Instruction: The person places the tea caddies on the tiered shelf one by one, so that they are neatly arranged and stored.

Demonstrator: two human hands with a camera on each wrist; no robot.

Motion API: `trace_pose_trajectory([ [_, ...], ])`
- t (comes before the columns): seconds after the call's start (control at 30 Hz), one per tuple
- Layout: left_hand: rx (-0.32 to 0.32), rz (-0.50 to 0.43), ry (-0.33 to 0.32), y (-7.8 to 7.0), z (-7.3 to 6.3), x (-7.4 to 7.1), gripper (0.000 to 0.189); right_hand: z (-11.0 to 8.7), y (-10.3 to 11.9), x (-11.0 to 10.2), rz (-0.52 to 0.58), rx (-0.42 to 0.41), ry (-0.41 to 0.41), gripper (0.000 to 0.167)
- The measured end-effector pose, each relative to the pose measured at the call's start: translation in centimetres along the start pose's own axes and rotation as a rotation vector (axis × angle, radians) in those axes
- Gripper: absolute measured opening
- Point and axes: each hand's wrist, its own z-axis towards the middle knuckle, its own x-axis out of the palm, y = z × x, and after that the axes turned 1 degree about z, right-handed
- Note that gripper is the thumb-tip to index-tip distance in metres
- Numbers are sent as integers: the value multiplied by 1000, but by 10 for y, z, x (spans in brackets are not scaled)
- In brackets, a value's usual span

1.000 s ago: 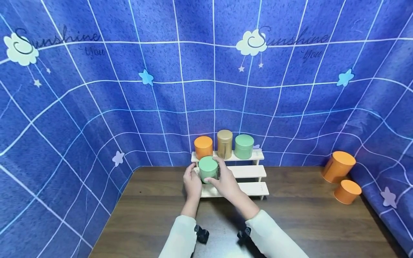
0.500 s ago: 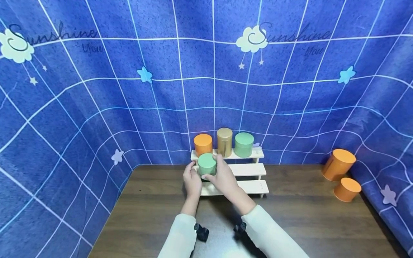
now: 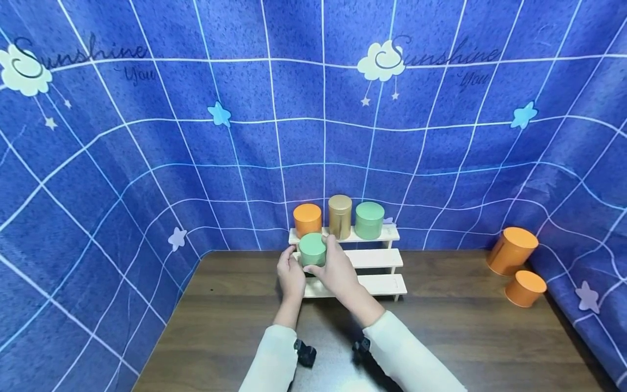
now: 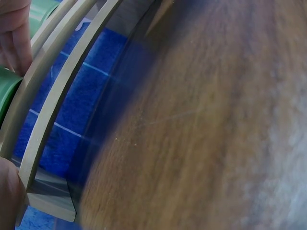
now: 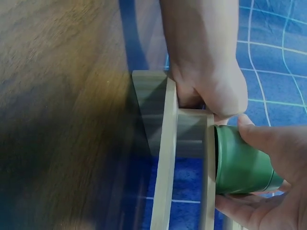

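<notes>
A three-step wooden display stand (image 3: 374, 258) stands on the table. My right hand (image 3: 338, 269) grips a round green tin (image 3: 312, 247) at the left end of its middle step, thumb and fingers on either side. In the right wrist view, this green tin (image 5: 242, 160) has its base right at the step's board. My left hand (image 3: 291, 275) holds the stand's left end, close beside the tin; its thumb (image 4: 9, 191) lies against the wood in the left wrist view. On the top step are an orange tin (image 3: 307, 219), a tall gold tin (image 3: 340, 218) and another green tin (image 3: 369, 220).
Two more orange containers, a taller one (image 3: 512, 251) and a shorter one (image 3: 526, 288), stand at the right on the brown wooden table (image 3: 441, 326). A blue patterned cloth (image 3: 303, 147) hangs behind the stand and along both sides.
The right hand has shifted the green tin slightly back and left on the middle step, its forearm moving left. The left hand keeps its place at the stand.
</notes>
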Motion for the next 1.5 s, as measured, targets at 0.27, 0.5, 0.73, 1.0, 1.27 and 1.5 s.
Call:
trace_pose_trajectory([
  [0.27,3,2,-3,1,1,0,35,-2,1,3,-53,-14,-14,85],
  [0.5,10,-2,-3,2,4,0,35,-1,1,4,-99,-31,-19,86],
  [0.73,11,-5,-1,4,-1,3,34,-14,-3,-3,-118,-23,-7,102],
  [1.0,-10,20,-22,6,-3,2,34,-36,4,-43,-65,46,63,86],
  [1.27,-4,27,-23,8,-2,1,34,-50,-2,-93,-108,92,90,44],
  [1.5,-14,13,-11,4,0,1,34,-56,-12,-136,-94,113,44,37],
])
